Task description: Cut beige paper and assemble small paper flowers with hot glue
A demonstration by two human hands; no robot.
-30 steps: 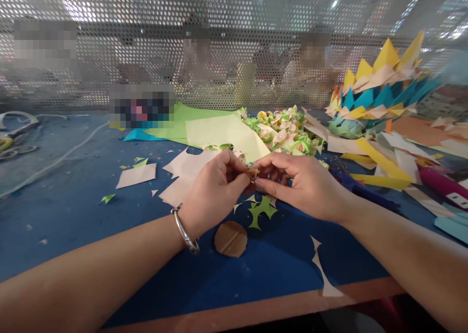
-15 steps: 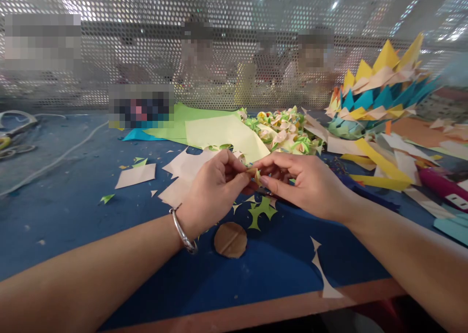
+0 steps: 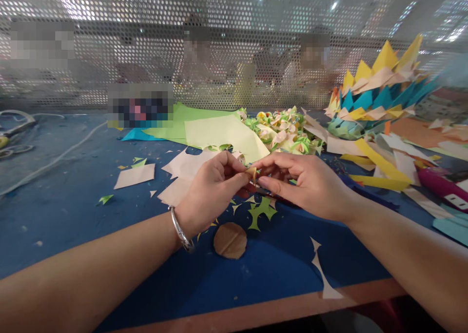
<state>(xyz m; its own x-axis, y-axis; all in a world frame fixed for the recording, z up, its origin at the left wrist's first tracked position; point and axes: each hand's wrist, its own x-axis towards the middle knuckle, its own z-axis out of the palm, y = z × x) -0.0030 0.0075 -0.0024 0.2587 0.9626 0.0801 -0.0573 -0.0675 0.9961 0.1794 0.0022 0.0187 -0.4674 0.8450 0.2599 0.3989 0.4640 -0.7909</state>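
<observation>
Your left hand (image 3: pixel 212 189) and right hand (image 3: pixel 303 182) both pinch a small folded paper piece (image 3: pixel 252 173), fingers closed on it. That's just above the brown cardboard disc (image 3: pixel 230 240), with green scraps (image 3: pixel 261 210) between.

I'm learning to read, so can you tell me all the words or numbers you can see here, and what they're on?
No words or numbers can be read here.
The magenta tube at the right has a white label with dark marks, too small and blurred to read.
The small tan folded paper piece, pinched between the left hand and right hand, bears no print.
</observation>
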